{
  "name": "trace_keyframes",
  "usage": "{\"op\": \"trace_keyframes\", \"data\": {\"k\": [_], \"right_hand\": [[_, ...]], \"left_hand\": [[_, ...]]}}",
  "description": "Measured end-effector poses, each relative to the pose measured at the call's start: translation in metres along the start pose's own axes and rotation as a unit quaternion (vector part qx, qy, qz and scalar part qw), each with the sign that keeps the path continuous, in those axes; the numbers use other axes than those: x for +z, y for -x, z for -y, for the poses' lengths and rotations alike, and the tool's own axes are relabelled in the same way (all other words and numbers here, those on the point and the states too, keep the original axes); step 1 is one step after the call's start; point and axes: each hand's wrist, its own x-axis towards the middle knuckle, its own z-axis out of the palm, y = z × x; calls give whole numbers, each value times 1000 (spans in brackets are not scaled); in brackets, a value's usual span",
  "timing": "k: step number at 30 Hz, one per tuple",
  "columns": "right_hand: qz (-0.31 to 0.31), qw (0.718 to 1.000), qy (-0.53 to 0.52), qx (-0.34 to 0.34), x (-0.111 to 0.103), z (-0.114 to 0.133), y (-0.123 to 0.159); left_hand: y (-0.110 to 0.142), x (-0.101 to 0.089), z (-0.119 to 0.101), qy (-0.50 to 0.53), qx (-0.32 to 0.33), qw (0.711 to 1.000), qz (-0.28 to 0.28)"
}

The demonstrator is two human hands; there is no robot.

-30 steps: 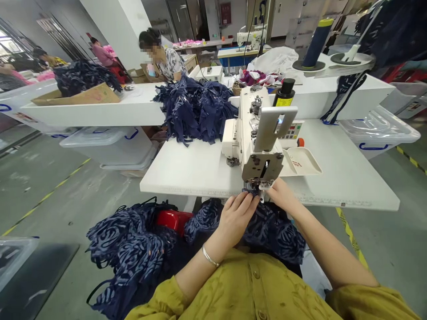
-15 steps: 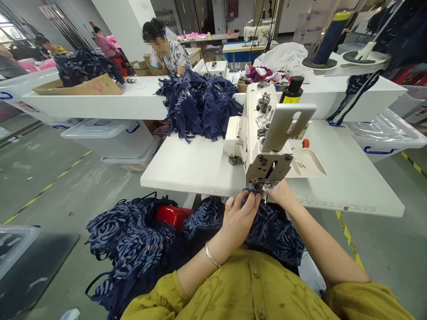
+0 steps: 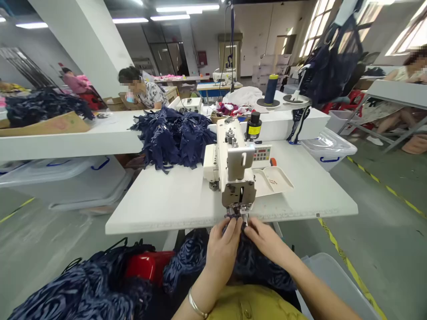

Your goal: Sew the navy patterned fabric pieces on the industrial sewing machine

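Both hands are at the needle end of a white sewing machine (image 3: 226, 140), at the table's front edge. My left hand (image 3: 222, 249), with a silver bangle on its wrist, pinches dark navy patterned fabric (image 3: 246, 258) just under the machine's head. On the other side of the presser area, my right hand (image 3: 268, 242) has its fingers bent and closed at the edge of the same fabric. The rest of the cloth hangs down below the table toward my lap. The machine's head and my fingers hide the fabric's edge at the needle.
A heap of navy fabric strips (image 3: 176, 138) lies left of the machine. To its right sits a cream tray (image 3: 282, 178) with small pieces. A red stool (image 3: 147, 265) shows among patterned garments (image 3: 83, 284) at lower left. Another person (image 3: 147, 91) works behind the table.
The view has tilted up and swung right. My right hand has come out from behind the machine's head, its fingers now in sight. My left hand stays at the needle with the fabric.
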Motion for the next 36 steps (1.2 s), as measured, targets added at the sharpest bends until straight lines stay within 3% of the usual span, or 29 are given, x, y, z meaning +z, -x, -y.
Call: {"op": "trace_keyframes", "data": {"k": [2, 4, 7, 10, 12, 13, 14, 16, 18, 20, 22, 23, 25, 28, 30, 33, 36], "right_hand": [[81, 995, -65, 14, 3, -2, 9], [123, 980, -157, 14, 3, -6, 17], [123, 938, -323, 27, 3, -19, 30], [92, 883, -458, 38, 10, -35, 43], [135, 862, -486, 49, 20, -43, 49], [169, 861, -476, 58, 26, -45, 50], [198, 866, -455, 69, 33, -46, 50], [220, 889, -392, 89, 45, -47, 46], [187, 929, -306, 87, 52, -50, 37], [132, 975, -169, 59, 54, -59, 26], [90, 995, 34, 31, 53, -77, 18], [85, 983, 158, 27, 53, -89, 16], [82, 968, 230, 51, 58, -114, 18], [101, 959, 256, 71, 70, -146, 30], [117, 956, 262, 60, 74, -159, 39], [112, 959, 257, 37, 69, -165, 46], [80, 976, 200, 10, 48, -157, 48]], "left_hand": [[7, -1, 6, 62, -3, 998, 23], [26, -1, 11, 148, -7, 987, 60], [68, 9, 12, 287, -45, 954, 80], [102, 22, 14, 404, -208, 883, 115], [111, 24, 25, 443, -329, 819, 156], [111, 20, 33, 437, -364, 806, 166], [109, 13, 44, 411, -377, 814, 164], [104, -9, 70, 279, -354, 883, 133], [99, -35, 95, 65, -307, 942, 120], [98, -54, 112, -126, -257, 949, 135], [102, -57, 118, -217, -238, 930, 178], [108, -51, 116, -227, -244, 920, 207], [127, -28, 106, -205, -277, 897, 276], [165, 15, 84, -162, -315, 868, 348], [183, 33, 74, -126, -342, 851, 377], [183, 38, 74, -78, -364, 843, 389], [155, 33, 77, 11, -358, 853, 379]]}}
